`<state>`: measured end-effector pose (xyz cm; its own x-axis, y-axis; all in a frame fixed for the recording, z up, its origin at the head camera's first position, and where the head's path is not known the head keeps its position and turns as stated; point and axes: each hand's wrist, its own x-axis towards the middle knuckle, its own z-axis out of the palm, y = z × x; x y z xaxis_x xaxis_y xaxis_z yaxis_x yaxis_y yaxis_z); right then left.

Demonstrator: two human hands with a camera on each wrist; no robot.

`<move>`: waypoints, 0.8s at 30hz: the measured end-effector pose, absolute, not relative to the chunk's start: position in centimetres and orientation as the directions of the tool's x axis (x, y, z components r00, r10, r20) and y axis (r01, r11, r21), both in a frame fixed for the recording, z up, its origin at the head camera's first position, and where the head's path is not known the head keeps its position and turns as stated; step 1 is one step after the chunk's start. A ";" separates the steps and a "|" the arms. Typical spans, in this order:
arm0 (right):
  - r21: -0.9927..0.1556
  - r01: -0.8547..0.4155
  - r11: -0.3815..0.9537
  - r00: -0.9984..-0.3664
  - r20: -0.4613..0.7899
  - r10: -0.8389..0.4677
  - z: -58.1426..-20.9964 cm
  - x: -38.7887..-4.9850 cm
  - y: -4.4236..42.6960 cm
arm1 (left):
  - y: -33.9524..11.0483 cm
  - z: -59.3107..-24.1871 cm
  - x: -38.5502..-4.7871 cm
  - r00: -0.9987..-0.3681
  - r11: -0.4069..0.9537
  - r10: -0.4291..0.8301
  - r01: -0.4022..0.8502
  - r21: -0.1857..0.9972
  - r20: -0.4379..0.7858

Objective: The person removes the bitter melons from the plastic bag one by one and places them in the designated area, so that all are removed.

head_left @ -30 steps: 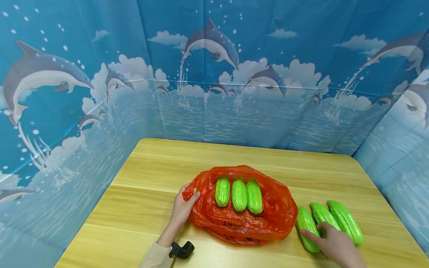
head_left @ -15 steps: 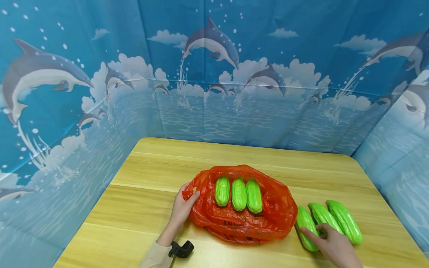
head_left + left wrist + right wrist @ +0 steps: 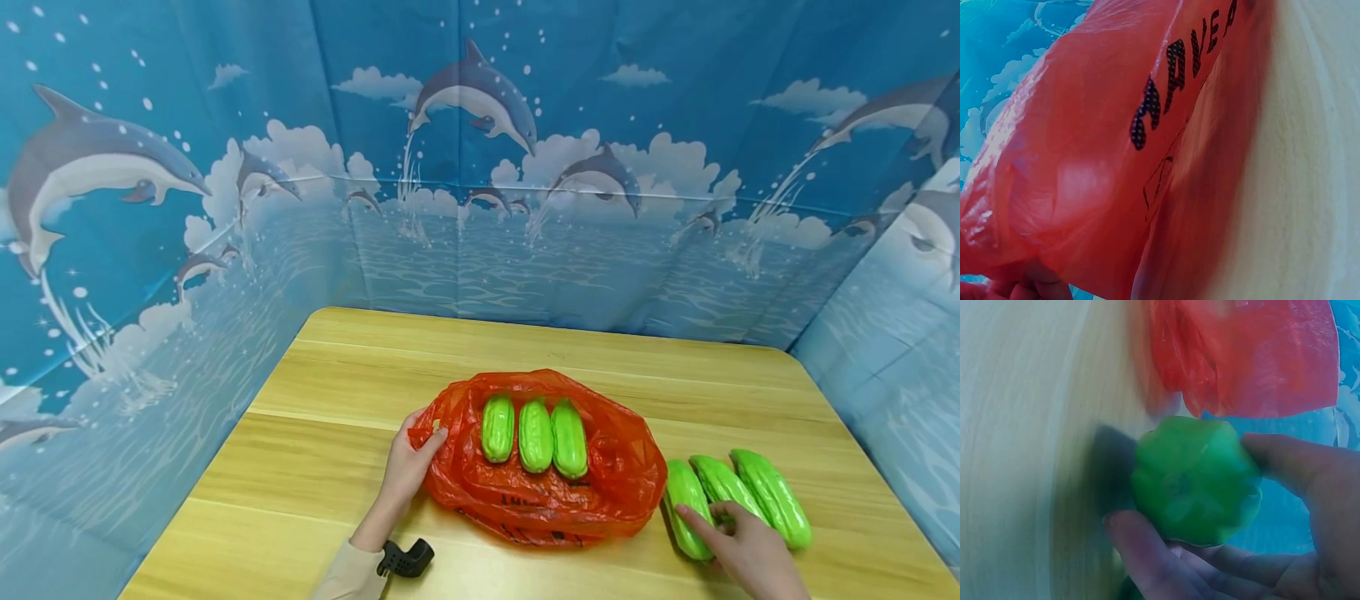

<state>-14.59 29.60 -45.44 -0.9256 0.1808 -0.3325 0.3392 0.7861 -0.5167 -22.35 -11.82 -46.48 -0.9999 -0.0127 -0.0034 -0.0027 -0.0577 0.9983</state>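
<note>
Bag [image 3: 618, 492] of thin red plastic, spread mouth-up near the middle of the table [image 3: 337, 467], slack sides standing loosely round the load. Pinching its left edge with the left hand [image 3: 408, 458], thumb over the film and other fingers mostly hidden behind it. Gripping with the right hand [image 3: 746, 546] the loose gourd [image 3: 684, 492] nearest the bag, thumb along one flank, fingers on the other, just beside the bag's right edge; cannot tell whether lifted clear of the wood. Inside the bag, set in a row: three green gourds [image 3: 536, 437], middle and right close together, left one slightly apart. Outside, just past the gripped one: two more gourds [image 3: 776, 500], side by side and not held. Looks about half done, judging by the even split — three in, three out. Done, it seems: the row in the bag. Left, it seems: the gripped one, next in line — then the last pair. Smallest to note: black lettering [image 3: 1175, 65] on the bag's outer wall.
</note>
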 end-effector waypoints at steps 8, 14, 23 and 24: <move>-0.557 0.360 0.749 -0.920 -0.348 0.183 -45.3 -14.8 29.9 | -11.9 -48.9 -23.3 -1.000 -0.066 -0.026 0.006 0.998 0.004; -0.577 0.372 0.727 -0.915 -0.358 0.185 -44.8 -14.9 30.3 | -11.9 -48.9 -23.3 -0.999 -0.063 -0.031 0.009 0.998 0.007; -0.608 0.399 0.686 -0.912 -0.342 0.228 -43.8 -14.7 30.7 | -11.9 -48.9 -23.3 -1.000 -0.055 -0.028 0.009 0.998 0.008; -0.614 0.401 0.680 -0.912 -0.339 0.232 -43.7 -14.7 30.8 | -11.9 -49.0 -23.3 -1.000 -0.053 -0.027 0.013 0.999 0.012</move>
<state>-14.65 30.76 -43.75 -0.9118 0.2321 -0.3388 0.4012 0.6799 -0.6138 -23.34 -11.91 -48.97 -0.9996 -0.0275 0.0120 0.0134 -0.0525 0.9985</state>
